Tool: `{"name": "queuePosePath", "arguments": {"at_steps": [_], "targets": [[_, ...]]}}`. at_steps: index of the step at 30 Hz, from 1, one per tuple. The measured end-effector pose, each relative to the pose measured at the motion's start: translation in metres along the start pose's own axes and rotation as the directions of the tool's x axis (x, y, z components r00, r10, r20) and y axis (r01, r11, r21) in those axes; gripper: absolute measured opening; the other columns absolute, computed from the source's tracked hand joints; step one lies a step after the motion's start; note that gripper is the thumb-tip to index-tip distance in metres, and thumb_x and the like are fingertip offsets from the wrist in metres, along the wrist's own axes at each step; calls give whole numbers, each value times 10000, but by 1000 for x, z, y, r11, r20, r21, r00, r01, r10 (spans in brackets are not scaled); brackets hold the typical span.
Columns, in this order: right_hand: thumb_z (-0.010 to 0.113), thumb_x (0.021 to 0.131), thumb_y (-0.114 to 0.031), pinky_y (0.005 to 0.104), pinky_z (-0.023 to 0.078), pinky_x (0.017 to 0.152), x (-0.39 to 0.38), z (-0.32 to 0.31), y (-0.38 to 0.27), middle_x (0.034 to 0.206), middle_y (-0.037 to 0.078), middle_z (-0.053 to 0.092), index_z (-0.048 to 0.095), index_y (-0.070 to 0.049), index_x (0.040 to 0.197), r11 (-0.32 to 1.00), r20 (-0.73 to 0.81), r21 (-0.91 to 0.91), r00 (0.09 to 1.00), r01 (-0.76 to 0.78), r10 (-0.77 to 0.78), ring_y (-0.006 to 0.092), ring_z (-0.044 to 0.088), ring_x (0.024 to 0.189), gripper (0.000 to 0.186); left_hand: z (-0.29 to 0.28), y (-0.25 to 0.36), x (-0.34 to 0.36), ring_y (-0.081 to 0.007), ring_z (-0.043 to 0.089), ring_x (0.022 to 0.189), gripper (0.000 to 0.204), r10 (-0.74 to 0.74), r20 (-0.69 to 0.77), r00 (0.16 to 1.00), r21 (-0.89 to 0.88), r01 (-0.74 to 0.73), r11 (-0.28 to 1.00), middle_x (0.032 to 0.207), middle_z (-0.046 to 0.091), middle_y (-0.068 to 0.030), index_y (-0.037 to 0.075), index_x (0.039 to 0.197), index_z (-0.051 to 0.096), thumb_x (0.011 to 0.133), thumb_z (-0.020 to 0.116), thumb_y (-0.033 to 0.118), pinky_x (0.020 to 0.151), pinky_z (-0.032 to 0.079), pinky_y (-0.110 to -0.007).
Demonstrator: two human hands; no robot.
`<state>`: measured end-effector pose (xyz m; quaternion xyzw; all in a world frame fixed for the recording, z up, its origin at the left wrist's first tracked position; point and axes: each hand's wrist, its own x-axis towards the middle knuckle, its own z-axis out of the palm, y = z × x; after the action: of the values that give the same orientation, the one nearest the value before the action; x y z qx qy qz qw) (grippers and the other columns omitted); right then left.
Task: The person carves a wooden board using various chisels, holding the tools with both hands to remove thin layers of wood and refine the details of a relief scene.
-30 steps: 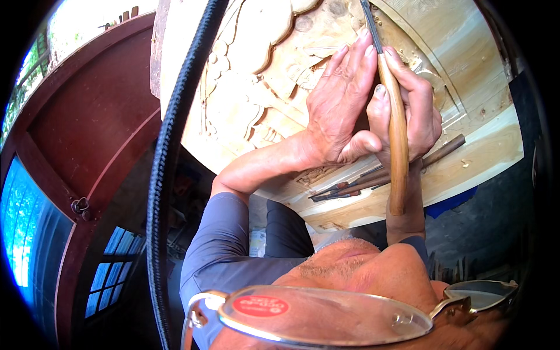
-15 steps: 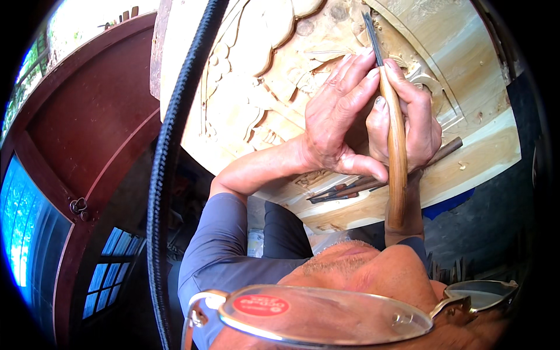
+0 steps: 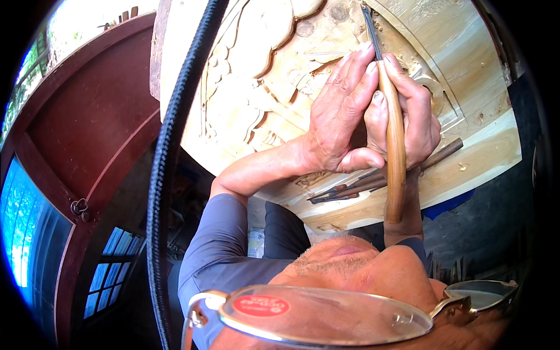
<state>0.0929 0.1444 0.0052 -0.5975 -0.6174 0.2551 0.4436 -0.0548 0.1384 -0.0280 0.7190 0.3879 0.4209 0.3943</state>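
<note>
A carving chisel (image 3: 395, 140) with a long, curved wooden handle and dark metal blade slants up and away from me. My right hand (image 3: 417, 119) is wrapped round the upper part of the handle, thumb along its side. My left hand (image 3: 335, 114) lies with straight fingers against the chisel near the foot of the blade, its thumb stretched toward the handle. The blade tip meets the background of a pale wooden panel (image 3: 236, 96) carved in relief with rounded and leaf-like shapes. Small shavings lie around the tip.
Several thin carving tools (image 3: 344, 191) lie on the panel's near part, below my hands. A darker wooden rod (image 3: 443, 153) rests to the right. A black braided cable (image 3: 169, 140) crosses the left side. Further left stands a dark red wooden frame (image 3: 87, 93).
Both hands and the chisel have moved slightly up and away from me, the blade tip advancing across the panel. My left thumb has drawn in a little.
</note>
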Motion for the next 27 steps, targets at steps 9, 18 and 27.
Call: {"name": "queuePosePath", "arguments": {"at_steps": [9,18,27], "targets": [[787,907,-17,389,670,835,0,0,-1,1122,268,791,689,93,1199,999,5,31,1000,-30,29,367,823,1000,327,0,-1,1,-562,457,1516,1073,5,19,1000,22,-6,1000,1623,412,-435,-109,1623,416,1021,537,771,1240,387,-597],[787,913,-12,396,673,870,1,2,2,1126,268,789,689,91,1208,999,21,41,999,-25,24,365,818,1044,327,-3,1,1,-550,448,1528,1065,-14,39,999,76,11,997,1632,403,-430,-109,1621,416,1017,557,758,1241,388,-594],[639,1023,-67,461,672,929,-38,-9,26,1190,301,769,642,139,1299,983,-121,167,991,72,-52,436,789,1101,343,-6,15,3,-515,613,1394,1140,32,30,999,182,-37,983,1483,600,-383,-113,1497,552,918,597,868,1204,431,-608]]}}
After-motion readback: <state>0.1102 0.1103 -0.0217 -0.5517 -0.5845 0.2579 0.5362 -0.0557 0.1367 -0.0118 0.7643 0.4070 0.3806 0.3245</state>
